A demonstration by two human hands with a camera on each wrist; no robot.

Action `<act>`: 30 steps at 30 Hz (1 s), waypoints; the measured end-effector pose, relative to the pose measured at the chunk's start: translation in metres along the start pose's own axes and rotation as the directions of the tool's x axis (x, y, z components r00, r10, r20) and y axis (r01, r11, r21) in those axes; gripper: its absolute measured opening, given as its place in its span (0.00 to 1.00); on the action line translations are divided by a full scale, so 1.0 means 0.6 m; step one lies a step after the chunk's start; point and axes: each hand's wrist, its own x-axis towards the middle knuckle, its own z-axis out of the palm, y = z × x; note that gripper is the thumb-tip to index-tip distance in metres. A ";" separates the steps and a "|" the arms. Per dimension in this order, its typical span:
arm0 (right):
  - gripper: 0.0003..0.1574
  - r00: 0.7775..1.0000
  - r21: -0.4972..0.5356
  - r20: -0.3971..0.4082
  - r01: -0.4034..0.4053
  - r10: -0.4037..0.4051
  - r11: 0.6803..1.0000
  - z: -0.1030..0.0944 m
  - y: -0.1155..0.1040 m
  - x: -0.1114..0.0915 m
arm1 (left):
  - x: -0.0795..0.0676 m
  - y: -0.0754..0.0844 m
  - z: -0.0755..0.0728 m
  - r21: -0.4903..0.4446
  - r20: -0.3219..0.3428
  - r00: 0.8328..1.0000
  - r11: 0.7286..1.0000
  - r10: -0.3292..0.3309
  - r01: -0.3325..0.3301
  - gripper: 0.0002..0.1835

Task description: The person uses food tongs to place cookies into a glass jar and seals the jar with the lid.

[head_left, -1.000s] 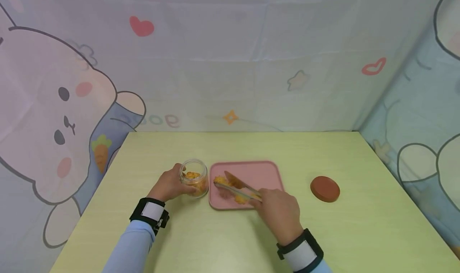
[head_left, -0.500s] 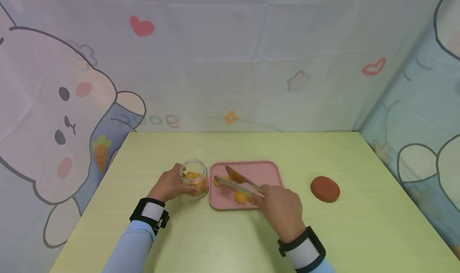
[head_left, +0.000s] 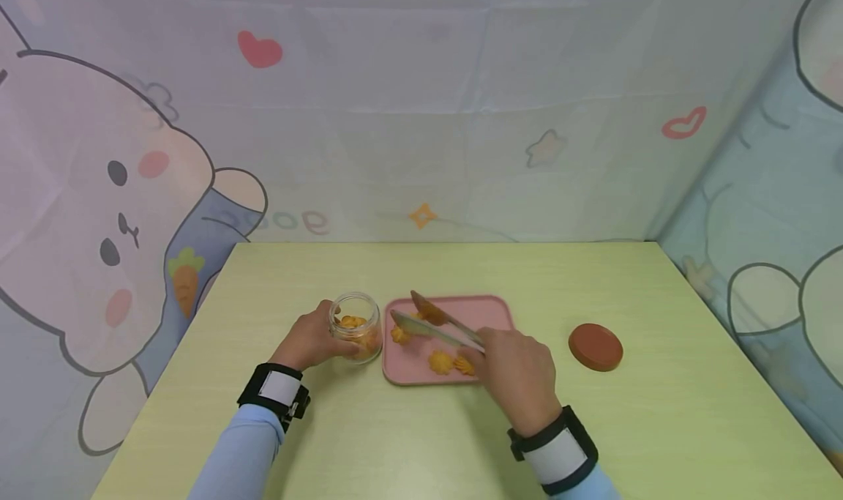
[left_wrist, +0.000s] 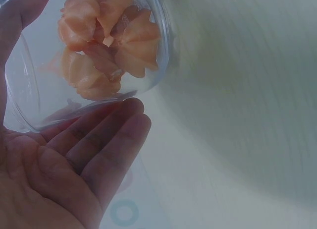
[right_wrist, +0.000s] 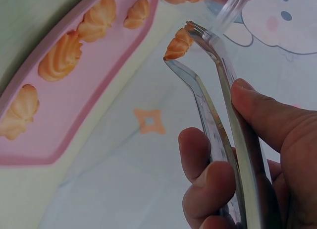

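Gripping metal tongs (head_left: pixel 437 324), the right hand (head_left: pixel 514 379) pinches them on one orange cookie (right_wrist: pixel 179 44) above the pink tray (head_left: pixel 490 311), where more cookies (head_left: pixel 441 362) lie. The left hand (head_left: pixel 308 339) wraps around a glass jar (head_left: pixel 356 326) of cookies beside the tray. A brown lid (head_left: pixel 596 346) rests apart on the desk (head_left: pixel 395 427).

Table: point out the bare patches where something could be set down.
Bare table runs behind the jar and pink tray, and between tray and brown lid. Crowded: left hand on the jar, right hand with tongs over the tray.
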 end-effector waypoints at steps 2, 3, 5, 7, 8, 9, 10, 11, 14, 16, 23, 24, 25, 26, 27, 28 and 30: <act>0.20 1.000 0.003 -0.005 0.004 -0.004 1.000 -0.003 -0.002 0.003 | 0.000 0.000 0.000 -0.003 0.000 1.000 1.000 0.003 -0.003 0.46; 0.19 1.000 0.004 -0.005 0.005 -0.005 1.000 -0.004 -0.003 0.004 | 0.000 -0.001 0.000 -0.004 -0.001 1.000 1.000 0.006 -0.006 0.46; 0.19 1.000 0.003 -0.008 0.010 -0.010 1.000 -0.006 -0.006 0.007 | 0.000 -0.001 0.000 -0.005 -0.002 1.000 1.000 0.011 -0.011 0.46; 0.20 1.000 0.000 -0.018 0.015 -0.015 1.000 -0.008 -0.009 0.010 | 0.001 -0.001 0.000 -0.006 -0.002 1.000 1.000 0.015 -0.015 0.45; 0.20 1.000 -0.001 -0.019 0.016 -0.016 1.000 -0.009 -0.010 0.012 | 0.001 -0.001 0.000 -0.005 -0.003 1.000 1.000 0.016 -0.016 0.45; 0.20 1.000 -0.002 -0.020 0.015 -0.015 1.000 -0.011 -0.012 0.014 | 0.001 -0.002 0.000 -0.005 -0.003 1.000 1.000 0.018 -0.018 0.45; 0.20 1.000 -0.003 -0.020 0.015 -0.015 1.000 -0.012 -0.014 0.016 | 0.001 -0.002 0.000 -0.006 -0.003 1.000 1.000 0.017 -0.017 0.45; 0.20 1.000 -0.004 -0.020 0.014 -0.015 1.000 -0.014 -0.016 0.018 | 0.001 -0.002 0.000 -0.006 -0.003 1.000 1.000 0.017 -0.017 0.45; 0.21 1.000 -0.008 -0.014 0.019 -0.019 1.000 -0.022 -0.025 0.024 | 0.001 -0.003 0.000 -0.004 -0.006 1.000 1.000 0.018 -0.018 0.45; 0.22 0.999 -0.014 -0.018 0.033 -0.034 0.999 -0.028 -0.031 0.027 | 0.001 -0.003 0.000 -0.003 -0.005 1.000 1.000 0.017 -0.017 0.45; 0.21 0.995 -0.037 -0.050 0.088 -0.090 0.995 -0.041 -0.054 0.038 | 0.002 -0.003 0.000 0.001 -0.001 1.000 1.000 0.014 -0.014 0.45; 0.20 0.994 -0.038 -0.051 0.090 -0.092 0.995 -0.041 -0.057 0.040 | 0.002 -0.003 0.000 0.002 -0.001 1.000 1.000 0.013 -0.013 0.45; 0.20 0.994 -0.038 -0.052 0.091 -0.093 0.995 -0.041 -0.060 0.042 | 0.002 -0.003 0.000 0.003 0.000 1.000 1.000 0.012 -0.012 0.46; 0.20 0.994 -0.036 -0.052 0.095 -0.097 0.995 -0.041 -0.063 0.043 | 0.002 -0.003 0.000 0.003 0.001 1.000 1.000 0.010 -0.010 0.46; 0.19 0.993 -0.033 -0.053 0.103 -0.104 0.994 -0.041 -0.066 0.044 | 0.002 -0.004 0.001 0.002 0.001 1.000 1.000 0.009 -0.009 0.46; 0.17 0.992 -0.028 -0.053 0.112 -0.113 0.993 -0.040 -0.068 0.046 | 0.002 -0.004 0.001 0.002 0.002 1.000 1.000 0.007 -0.007 0.46; 0.15 0.989 -0.017 -0.063 0.135 -0.135 0.991 -0.038 -0.073 0.048 | 0.003 -0.004 0.002 -0.002 0.005 1.000 1.000 0.003 -0.003 0.47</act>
